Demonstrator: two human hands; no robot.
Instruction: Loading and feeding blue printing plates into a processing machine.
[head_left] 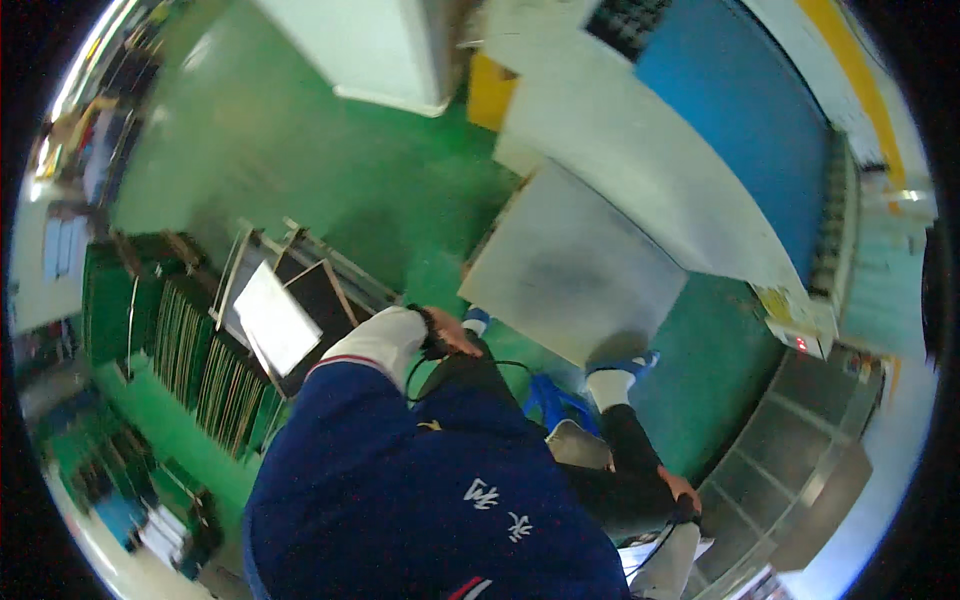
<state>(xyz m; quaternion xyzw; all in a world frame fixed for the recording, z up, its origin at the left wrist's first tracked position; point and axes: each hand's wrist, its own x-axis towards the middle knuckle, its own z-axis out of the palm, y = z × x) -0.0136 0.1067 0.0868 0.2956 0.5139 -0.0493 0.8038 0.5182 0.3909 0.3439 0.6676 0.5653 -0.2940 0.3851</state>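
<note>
My left hand (455, 332) lies on my dark-trousered left knee, with its fingers stretched out and nothing in them. A black band circles that wrist, and a thin black cord (500, 362) loops beside it over the leg. My right hand (680, 488) rests on my other leg, its fingers laid along the dark trousers. It looks open, though it is small and partly blurred. A dark band sits on that wrist too. White papers (640, 555) lie beside the right forearm, partly covered by it. Between my legs are a blue stool or chair part (555, 400) and blue footwear (640, 362).
A large grey board or platform (580, 265) lies ahead on the green floor. Left of me stands a rack with a white sheet (278, 318), beside green slotted racks (190, 360). A white machine with a blue panel (735, 110) fills the far right; a metal-framed cabinet (780, 470) stands nearer.
</note>
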